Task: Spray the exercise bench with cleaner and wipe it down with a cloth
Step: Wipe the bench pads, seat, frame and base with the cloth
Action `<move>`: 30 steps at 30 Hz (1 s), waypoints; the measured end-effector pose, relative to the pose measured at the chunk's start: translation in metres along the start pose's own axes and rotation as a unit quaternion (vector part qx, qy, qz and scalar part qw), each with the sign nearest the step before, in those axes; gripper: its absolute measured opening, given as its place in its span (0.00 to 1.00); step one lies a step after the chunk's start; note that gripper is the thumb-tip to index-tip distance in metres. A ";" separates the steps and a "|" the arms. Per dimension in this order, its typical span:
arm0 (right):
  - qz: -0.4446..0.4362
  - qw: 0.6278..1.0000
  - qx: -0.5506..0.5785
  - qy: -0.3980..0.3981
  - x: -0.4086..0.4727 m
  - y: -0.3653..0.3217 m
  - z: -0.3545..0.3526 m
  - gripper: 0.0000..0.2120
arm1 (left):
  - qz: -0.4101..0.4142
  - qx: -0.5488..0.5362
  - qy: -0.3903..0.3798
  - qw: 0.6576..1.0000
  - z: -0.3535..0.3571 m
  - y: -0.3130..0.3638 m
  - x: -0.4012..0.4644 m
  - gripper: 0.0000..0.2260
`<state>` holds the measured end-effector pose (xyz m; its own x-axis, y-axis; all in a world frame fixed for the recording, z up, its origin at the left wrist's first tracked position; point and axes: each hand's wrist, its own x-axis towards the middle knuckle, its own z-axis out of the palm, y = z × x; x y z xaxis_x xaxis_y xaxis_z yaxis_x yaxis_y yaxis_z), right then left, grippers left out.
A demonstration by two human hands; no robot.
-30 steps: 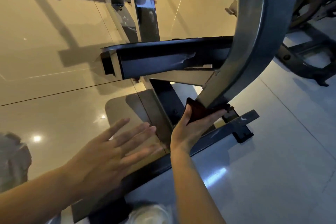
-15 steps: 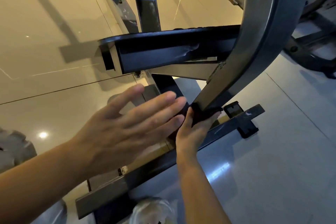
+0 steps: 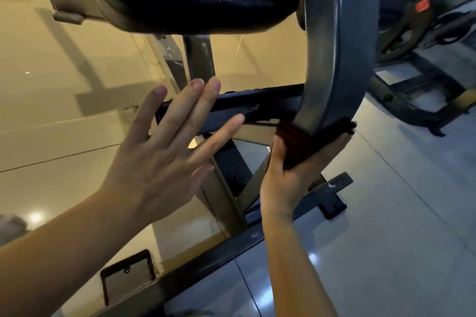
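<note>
left hand (image 3: 164, 152) splayed, right hand (image 3: 291, 170) apparently wrapping cloth (image 3: 301, 144)

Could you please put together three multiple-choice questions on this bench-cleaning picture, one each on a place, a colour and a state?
1. Where is the cloth pressed?
A. on the black seat pad
B. around the curved grey upright
C. on the floor

2. What colour is the cloth?
A. white
B. bright yellow
C. dark reddish brown

3. How is the left hand?
A. open, holding nothing
B. gripping a spray bottle
C. clenched in a fist

Answers: 1 B, the right hand wraps it round the curved grey upright. 2 C, it looks dark red-brown against the grey metal. 3 A, its fingers are straight and spread, with nothing in them.
</note>
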<state>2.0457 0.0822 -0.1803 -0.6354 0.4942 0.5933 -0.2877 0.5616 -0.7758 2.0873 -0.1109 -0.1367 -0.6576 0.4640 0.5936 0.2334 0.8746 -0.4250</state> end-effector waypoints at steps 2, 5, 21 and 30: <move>0.039 0.999 0.004 -0.016 -0.005 -0.005 -0.001 0.43 | -0.006 -0.009 0.011 1.000 0.000 0.002 0.000 0.35; 0.014 0.999 -0.017 -0.037 0.009 -0.024 -0.007 0.40 | -0.018 -0.040 0.020 0.999 -0.002 0.005 0.001 0.35; -0.188 0.933 -0.253 -0.173 0.119 -0.132 -0.009 0.33 | -0.016 -0.167 0.068 0.983 -0.043 -0.015 0.014 0.27; -0.154 0.932 -0.259 -0.200 0.147 -0.153 0.010 0.35 | -0.151 -0.145 0.139 0.968 -0.076 -0.114 0.088 0.25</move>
<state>1.9893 0.0620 0.0236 -0.8264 0.0275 0.5625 -0.1821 0.9321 -0.3132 2.0570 -0.1590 0.0155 -0.5178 0.1658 0.8393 0.2793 0.9601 -0.0174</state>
